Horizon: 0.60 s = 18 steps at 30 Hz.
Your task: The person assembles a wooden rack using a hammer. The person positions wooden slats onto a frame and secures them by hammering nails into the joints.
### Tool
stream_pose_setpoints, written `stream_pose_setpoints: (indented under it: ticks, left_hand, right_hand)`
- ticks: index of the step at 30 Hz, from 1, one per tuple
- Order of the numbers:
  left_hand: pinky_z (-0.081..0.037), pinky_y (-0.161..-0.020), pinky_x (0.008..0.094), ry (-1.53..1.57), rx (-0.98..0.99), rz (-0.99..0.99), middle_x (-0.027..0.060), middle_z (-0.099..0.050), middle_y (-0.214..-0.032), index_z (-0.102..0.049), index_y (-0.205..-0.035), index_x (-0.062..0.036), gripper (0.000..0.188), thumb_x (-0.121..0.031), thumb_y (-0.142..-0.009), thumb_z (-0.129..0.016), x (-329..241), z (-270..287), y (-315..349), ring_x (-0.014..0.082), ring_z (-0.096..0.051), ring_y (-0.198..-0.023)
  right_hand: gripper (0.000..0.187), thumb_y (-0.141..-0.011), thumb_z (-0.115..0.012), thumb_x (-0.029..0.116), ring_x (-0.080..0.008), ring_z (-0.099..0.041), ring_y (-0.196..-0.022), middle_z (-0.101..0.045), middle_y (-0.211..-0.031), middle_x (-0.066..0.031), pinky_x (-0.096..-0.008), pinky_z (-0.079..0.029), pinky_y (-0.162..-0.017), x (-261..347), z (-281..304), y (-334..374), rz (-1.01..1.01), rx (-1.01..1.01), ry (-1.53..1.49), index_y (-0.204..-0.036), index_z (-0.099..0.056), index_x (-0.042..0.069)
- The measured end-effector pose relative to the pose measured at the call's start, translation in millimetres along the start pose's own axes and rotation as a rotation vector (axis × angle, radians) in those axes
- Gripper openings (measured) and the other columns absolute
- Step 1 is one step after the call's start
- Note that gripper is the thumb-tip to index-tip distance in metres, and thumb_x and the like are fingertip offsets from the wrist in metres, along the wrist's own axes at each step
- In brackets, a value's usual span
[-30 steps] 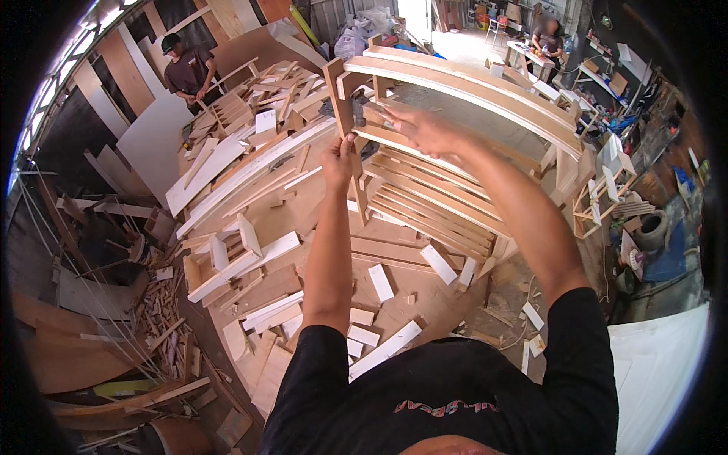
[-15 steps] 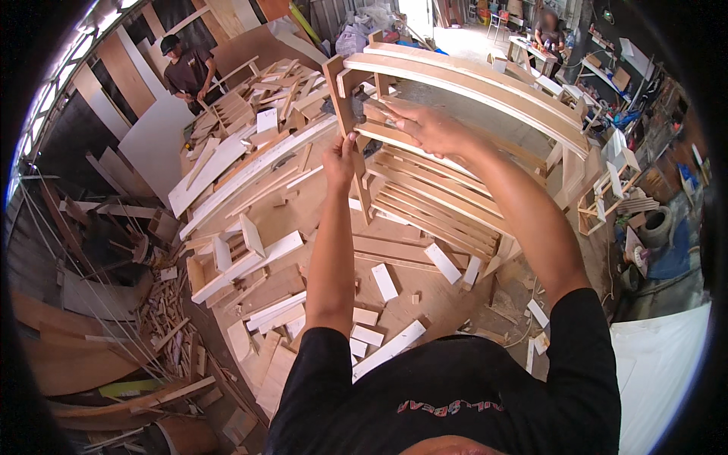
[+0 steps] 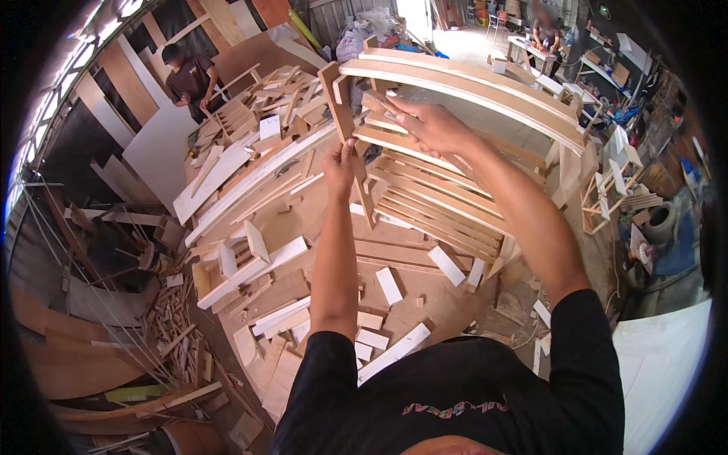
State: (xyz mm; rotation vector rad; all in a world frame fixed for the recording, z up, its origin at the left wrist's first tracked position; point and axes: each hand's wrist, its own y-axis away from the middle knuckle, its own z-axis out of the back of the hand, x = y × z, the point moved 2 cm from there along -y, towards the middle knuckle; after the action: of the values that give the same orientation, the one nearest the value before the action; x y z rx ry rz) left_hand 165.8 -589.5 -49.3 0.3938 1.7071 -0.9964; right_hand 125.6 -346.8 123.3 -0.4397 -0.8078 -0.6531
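Just before 12 o'clock, the left hand [image 3: 339, 165] pinches the upright post [image 3: 343, 114] of a slatted wooden frame [image 3: 474, 85], thumb on its near face, probably to steady it. The right hand [image 3: 434, 127], towards 1 o'clock, curls around a wood-handled tool [image 3: 379, 105] with a dark end, too unclear to name; it points at 11 o'clock, seemingly aimed beside the post. The frame spreads from 12 to 2 o'clock, with white blocks [image 3: 389, 286] on the tabletop [image 3: 444, 312] towards 6 o'clock. Another person [image 3: 189, 80] stands near 10 o'clock.
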Motion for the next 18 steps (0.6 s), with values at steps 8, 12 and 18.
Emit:
stream_pose_setpoints:
  ticks: [8,12,18]
  left_hand:
    - [-0.039,-0.063,0.0250,-0.094,0.050,0.039,-0.0063,-0.062,-0.077,-0.078,-0.101,-0.0039,0.030,-0.031,-0.107,-0.067,-4,-16,-3,0.0048,-0.050,-0.071]
    - [-0.038,-0.061,0.0254,-0.056,0.013,-0.015,-0.0053,-0.060,-0.075,-0.076,-0.097,-0.0051,0.030,-0.032,-0.108,-0.066,-1,0,-9,0.0050,-0.050,-0.068]
    - [-0.040,-0.060,0.0253,0.012,0.050,-0.042,-0.0046,-0.061,-0.075,-0.077,-0.101,-0.0058,0.029,-0.032,-0.108,-0.066,-1,-2,-4,0.0054,-0.051,-0.067]
  right_hand:
    - [0.052,-0.113,-0.048,0.037,-0.0139,-0.056,-0.050,-0.060,-0.070,-0.0065,-0.0350,-0.053,-0.050,-28,-4,-3,0.105,-0.055,0.212,-0.164,-0.039,0.029]
    - [0.052,-0.113,-0.050,0.036,-0.0130,-0.056,-0.051,-0.058,-0.072,-0.0062,-0.0351,-0.052,-0.049,0,-1,-5,0.019,0.014,0.083,-0.163,-0.041,0.032]
    - [0.052,-0.113,-0.049,0.036,-0.0134,-0.056,-0.050,-0.059,-0.075,-0.0062,-0.0348,-0.052,-0.046,-2,0,-5,0.011,0.007,0.086,-0.164,-0.040,0.032]
